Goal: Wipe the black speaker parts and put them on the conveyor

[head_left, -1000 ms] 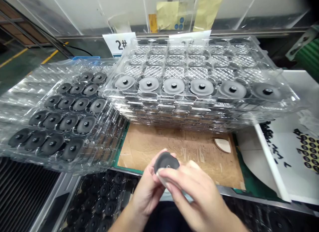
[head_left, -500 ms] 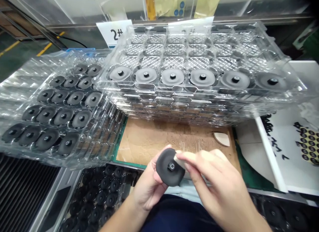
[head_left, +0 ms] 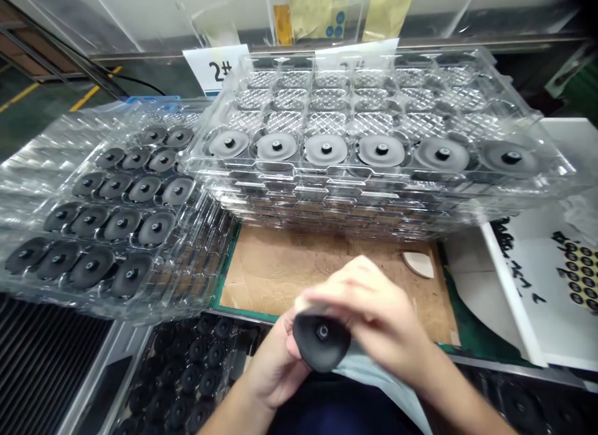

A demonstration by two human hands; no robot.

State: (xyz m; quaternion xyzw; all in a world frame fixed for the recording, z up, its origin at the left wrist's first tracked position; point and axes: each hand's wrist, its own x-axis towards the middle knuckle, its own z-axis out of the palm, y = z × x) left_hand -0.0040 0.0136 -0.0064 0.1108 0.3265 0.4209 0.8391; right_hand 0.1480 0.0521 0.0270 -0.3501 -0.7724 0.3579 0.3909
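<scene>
A black rounded disc with a small hub in its middle is held low in the centre. My left hand grips it from below and the left. My right hand reaches over its top edge with curled fingers, blurred by motion, and touches the disc. Beyond the hands lies a worn brown cardboard pad. A stack of clear plastic trays stands behind it, its front row filled with grey discs. Another clear tray on the left holds several black discs.
A white sign marked 2# stands at the back. A white board with a sheet of small round stickers lies at the right. Below the bench edge, a lower tray of black discs shows. A small white piece rests on the cardboard.
The disc has dropped slightly and my right hand has swept over its top from the right, now covering its upper edge. The view shifted a little.
</scene>
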